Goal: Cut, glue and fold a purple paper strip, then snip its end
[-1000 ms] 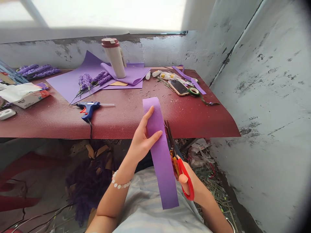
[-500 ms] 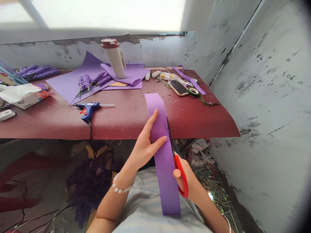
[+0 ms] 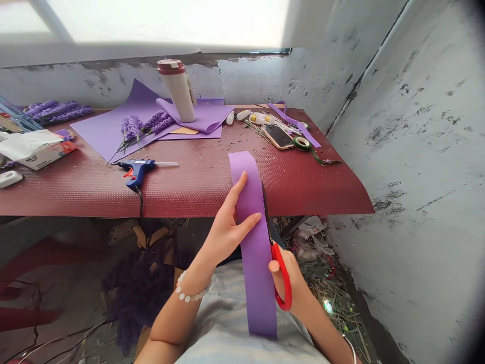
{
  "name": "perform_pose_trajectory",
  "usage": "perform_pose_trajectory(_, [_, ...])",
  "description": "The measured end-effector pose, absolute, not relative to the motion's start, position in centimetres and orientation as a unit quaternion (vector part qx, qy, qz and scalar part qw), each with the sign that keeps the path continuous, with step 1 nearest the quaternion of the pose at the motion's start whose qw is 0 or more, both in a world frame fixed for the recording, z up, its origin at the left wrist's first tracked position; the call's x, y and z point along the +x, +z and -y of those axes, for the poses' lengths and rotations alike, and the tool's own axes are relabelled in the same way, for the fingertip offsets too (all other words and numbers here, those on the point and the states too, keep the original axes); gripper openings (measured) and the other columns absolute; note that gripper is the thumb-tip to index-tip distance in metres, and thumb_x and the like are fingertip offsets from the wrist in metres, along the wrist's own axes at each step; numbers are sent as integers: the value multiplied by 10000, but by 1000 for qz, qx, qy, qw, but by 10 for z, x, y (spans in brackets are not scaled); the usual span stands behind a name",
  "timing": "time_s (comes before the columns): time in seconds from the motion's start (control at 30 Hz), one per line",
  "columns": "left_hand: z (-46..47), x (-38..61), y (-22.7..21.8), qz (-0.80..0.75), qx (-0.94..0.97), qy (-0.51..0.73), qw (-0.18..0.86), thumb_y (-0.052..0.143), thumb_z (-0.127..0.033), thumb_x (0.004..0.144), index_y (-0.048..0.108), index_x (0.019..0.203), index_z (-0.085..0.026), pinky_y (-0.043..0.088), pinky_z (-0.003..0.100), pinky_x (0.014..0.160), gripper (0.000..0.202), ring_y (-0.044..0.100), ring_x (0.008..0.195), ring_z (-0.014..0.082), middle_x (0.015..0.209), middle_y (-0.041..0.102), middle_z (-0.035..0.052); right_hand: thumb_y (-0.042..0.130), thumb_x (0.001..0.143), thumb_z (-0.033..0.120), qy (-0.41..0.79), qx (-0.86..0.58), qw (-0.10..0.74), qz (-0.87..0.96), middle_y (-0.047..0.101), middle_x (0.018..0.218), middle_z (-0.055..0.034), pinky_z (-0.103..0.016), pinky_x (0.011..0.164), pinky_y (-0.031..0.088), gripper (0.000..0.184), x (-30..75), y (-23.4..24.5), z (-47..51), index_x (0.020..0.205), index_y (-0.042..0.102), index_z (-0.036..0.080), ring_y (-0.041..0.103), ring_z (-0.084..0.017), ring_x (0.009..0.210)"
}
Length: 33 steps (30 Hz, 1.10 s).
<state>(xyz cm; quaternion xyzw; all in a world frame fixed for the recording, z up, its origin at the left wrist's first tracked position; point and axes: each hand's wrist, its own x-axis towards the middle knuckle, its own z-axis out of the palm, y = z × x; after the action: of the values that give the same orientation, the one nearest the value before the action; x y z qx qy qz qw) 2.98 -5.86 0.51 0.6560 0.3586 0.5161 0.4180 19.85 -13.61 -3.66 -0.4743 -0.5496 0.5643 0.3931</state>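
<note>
A long purple paper strip (image 3: pixel 257 283) hangs upright before my lap, its top end above the table's front edge. My left hand (image 3: pixel 229 222) grips it, thumb and forefinger lying across the front face and the other fingers hidden behind. In my right hand (image 3: pixel 291 278) are scissors with red handles (image 3: pixel 283 283), the thumb through one loop. Their dark blades (image 3: pixel 266 207) point upward along the strip's right edge. Whether the blades touch the paper there, I cannot tell.
On the dark red table (image 3: pixel 204 187) lie a blue glue gun (image 3: pixel 138 172), purple flower stems (image 3: pixel 132 129), purple sheets (image 3: pixel 108 124) under a lidded cup (image 3: pixel 180 96), a phone (image 3: pixel 278 135) and green tape (image 3: pixel 302 143). A tissue box (image 3: pixel 45 151) stands left; a wall (image 3: pixel 417 202) rises right.
The strip's top has dropped slightly and its lower end has swung a little left. My right hand and the scissors have shifted slightly; my left hand keeps its hold.
</note>
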Motion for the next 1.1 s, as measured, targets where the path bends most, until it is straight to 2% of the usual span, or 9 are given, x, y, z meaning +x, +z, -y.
perform_pose_trajectory(0.3, [59, 26, 6, -351, 671, 498, 423, 702, -262, 964, 324, 1644, -362, 222, 398, 1348, 784, 240, 1628, 249, 1751, 290, -18, 533, 651, 1014, 549, -429, 510, 504, 553, 731, 0, -289, 466, 377, 784, 199, -36, 123, 820, 503, 249, 410, -133, 539])
perform_pose_trajectory(0.4, [62, 25, 6, -336, 702, 456, 433, 691, -233, 966, 328, 1644, -369, 240, 420, 1344, 781, 320, 1601, 258, 1738, 324, -9, 701, 767, 808, 510, -449, 553, 482, 566, 686, 19, -283, 477, 435, 612, 198, -22, 104, 744, 428, 261, 474, -130, 518])
perform_pose_trajectory(0.5, [64, 24, 6, -328, 725, 427, 430, 687, -209, 962, 327, 1645, -365, 256, 427, 1337, 788, 350, 1588, 257, 1726, 353, 3, 853, 740, 541, 454, -447, 599, 485, 675, 773, -9, -318, 646, 561, 499, 197, -10, 82, 729, 443, 256, 633, -169, 673])
perform_pose_trajectory(0.63, [64, 22, 6, -338, 713, 439, 430, 700, -228, 959, 359, 1634, -354, 255, 406, 1336, 767, 324, 1600, 249, 1724, 358, 6, 865, 731, 344, 444, -451, 605, 483, 711, 718, 20, -328, 697, 591, 459, 201, -3, 70, 740, 413, 264, 673, -166, 661])
perform_pose_trajectory(0.73, [62, 20, 7, -337, 690, 469, 435, 704, -208, 952, 408, 1610, -353, 268, 389, 1330, 736, 350, 1588, 239, 1708, 392, 0, 849, 773, 437, 451, -473, 599, 463, 692, 635, 20, -270, 526, 536, 444, 206, -7, 72, 726, 449, 250, 629, -139, 518])
perform_pose_trajectory(0.83, [62, 20, 8, -333, 676, 492, 436, 690, -163, 945, 473, 1572, -343, 299, 394, 1319, 688, 422, 1550, 238, 1658, 475, 6, 643, 843, 773, 515, -456, 557, 466, 580, 516, 18, -238, 352, 375, 580, 208, -17, 77, 691, 495, 233, 480, -110, 368])
perform_pose_trajectory(0.93, [62, 21, 8, -336, 672, 503, 427, 689, -145, 939, 489, 1560, -360, 287, 386, 1324, 686, 420, 1551, 233, 1649, 488, -10, 445, 718, 1010, 560, -402, 535, 489, 522, 618, 20, -231, 339, 274, 786, 206, -29, 86, 743, 529, 229, 363, -90, 422])
perform_pose_trajectory(1.0, [61, 21, 7, -336, 671, 511, 419, 699, -155, 938, 471, 1569, -383, 270, 371, 1329, 708, 391, 1567, 226, 1663, 467, -28, 490, 690, 1008, 570, -382, 516, 513, 519, 715, 10, -242, 396, 335, 794, 205, -35, 97, 825, 576, 230, 378, -110, 515])
perform_pose_trajectory(1.1, [60, 20, 5, -330, 672, 518, 414, 705, -189, 946, 429, 1592, -396, 261, 374, 1333, 732, 352, 1587, 235, 1693, 419, -33, 500, 817, 910, 595, -362, 448, 560, 572, 798, -19, -301, 566, 492, 722, 204, -35, 115, 1019, 650, 233, 452, -149, 611])
